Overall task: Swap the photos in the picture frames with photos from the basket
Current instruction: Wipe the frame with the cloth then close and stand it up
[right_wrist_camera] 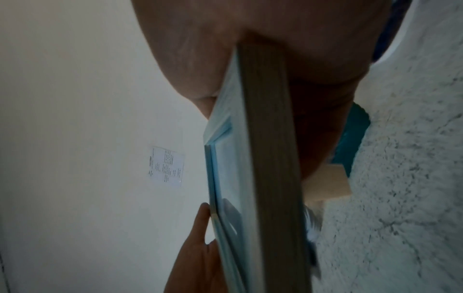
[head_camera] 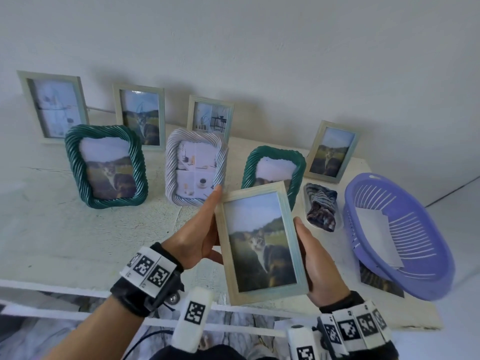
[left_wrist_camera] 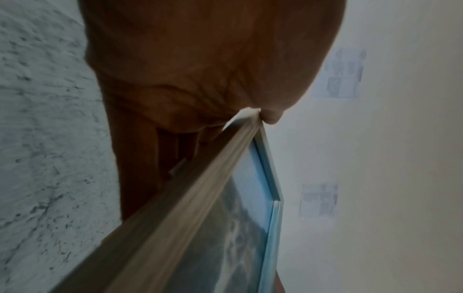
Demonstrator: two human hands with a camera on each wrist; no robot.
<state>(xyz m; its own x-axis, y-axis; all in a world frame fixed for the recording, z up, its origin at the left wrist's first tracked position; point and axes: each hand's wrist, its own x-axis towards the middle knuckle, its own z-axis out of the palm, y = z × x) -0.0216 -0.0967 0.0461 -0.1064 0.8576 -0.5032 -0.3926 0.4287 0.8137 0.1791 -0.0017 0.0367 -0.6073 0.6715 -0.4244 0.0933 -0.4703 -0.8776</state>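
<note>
Both hands, left hand (head_camera: 200, 229) and right hand (head_camera: 319, 258), each grip a side of the cat photo frame (head_camera: 259, 242) above the tabletop (head_camera: 65, 229). Behind, seven frames stand; some probably need swapping. One photo lies in the purple basket (head_camera: 426, 271).

Head view: from above, facing forward and down over white table (head_camera: 65, 229) toward far wall. Wrist views: very near, along each palm, edge-on against held pale frame (head_camera: 259, 242) (left_wrist_camera: 175, 228) (right_wrist_camera: 270, 158), shared by all three.
</note>
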